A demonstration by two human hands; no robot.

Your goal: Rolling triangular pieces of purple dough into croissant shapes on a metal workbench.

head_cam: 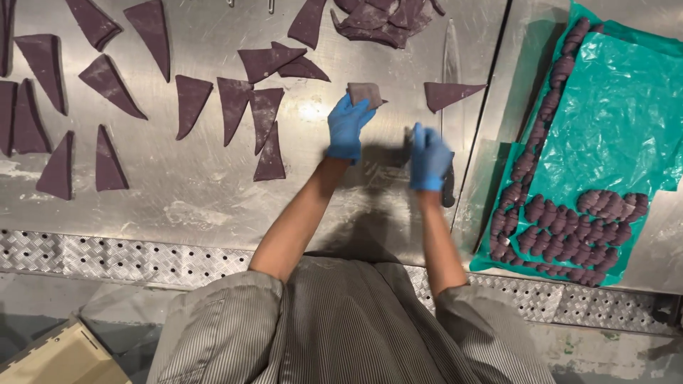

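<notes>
Head view, looking straight down at my bench. Steel worktable [213, 192] spans everything under my hands, floury smears on it. Off to the right of my right hand, a teal plastic sheet [619, 121] lies on a tray, with rows of rolled purple dough pieces [569, 227] packed along its near and left edges. Well to the left of my left hand, many flat purple dough triangles [107, 85] are spread out singly; a looser heap of dough scraps [384, 18] sits beyond my fingertips at the far edge. One lone triangle [452, 92] lies just past my right hand, apart from it.

Both hands wear blue gloves. Left hand [346, 126]: fingers curled and closed on the near edge of a partly rolled dough piece [365, 92], which rests on the table at my fingertips. Right hand [429, 158]: fingers together, pressed down on the table beside something dark and blurred; cannot tell whether they grip anything. A long knife [449, 64] lies on the steel just right of that hand, blade pointing away from me, its dark handle partly under my wrist.
</notes>
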